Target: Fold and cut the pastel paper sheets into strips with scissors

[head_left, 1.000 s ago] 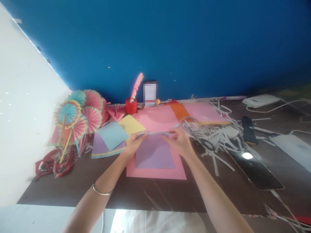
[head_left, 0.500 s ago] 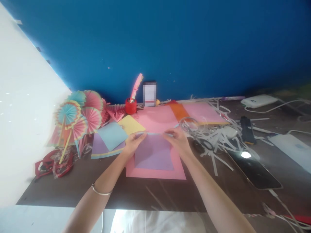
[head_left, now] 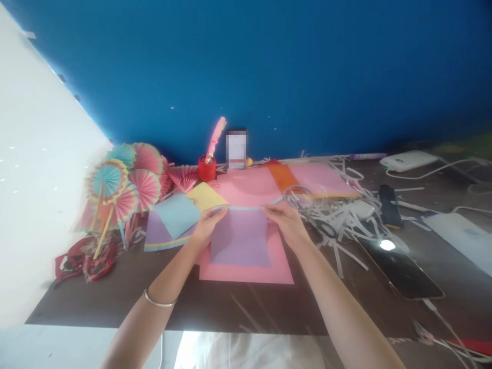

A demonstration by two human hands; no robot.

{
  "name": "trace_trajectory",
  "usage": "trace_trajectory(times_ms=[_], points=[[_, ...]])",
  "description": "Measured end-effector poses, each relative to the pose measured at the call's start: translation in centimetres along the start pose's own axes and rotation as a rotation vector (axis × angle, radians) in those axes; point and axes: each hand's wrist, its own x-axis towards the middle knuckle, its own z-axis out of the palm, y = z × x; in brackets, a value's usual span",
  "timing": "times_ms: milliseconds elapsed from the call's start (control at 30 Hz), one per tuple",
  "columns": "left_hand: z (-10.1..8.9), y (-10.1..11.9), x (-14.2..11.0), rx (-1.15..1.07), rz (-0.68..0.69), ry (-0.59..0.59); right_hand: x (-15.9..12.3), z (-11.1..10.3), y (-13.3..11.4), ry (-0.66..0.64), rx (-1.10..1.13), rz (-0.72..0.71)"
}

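both hands spread apart since the earlier frame; the light blue strip now runs taut along the far edge of the purple sheet. left hand and right hand each have fingers pinched on a strip end (mid-table, on the pink sheet). looks like aligning it.

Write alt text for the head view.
Left hand and right hand pinch the far edge of a purple paper sheet lying on a pink sheet. Paper fans stand left; white paper strips and a phone lie right.
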Motion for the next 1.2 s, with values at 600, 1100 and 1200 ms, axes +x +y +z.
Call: trace_trajectory(times_ms=[600, 1100, 1200], points=[[0.8, -0.1, -0.9, 0.265, 0.141, 0.033, -2.6, 1.6, -0.9, 0.302, -0.866, -1.166], [1.5, 1.0, -1.8, 0.387, 0.174, -0.123, -2.0, 2.5, 0.0, 0.155, -0.778, -0.987], [1.6, 0.9, -1.6, 0.386, 0.194, -0.089, -2.2, 2.5, -0.2, 0.166, -0.78, -1.013]])
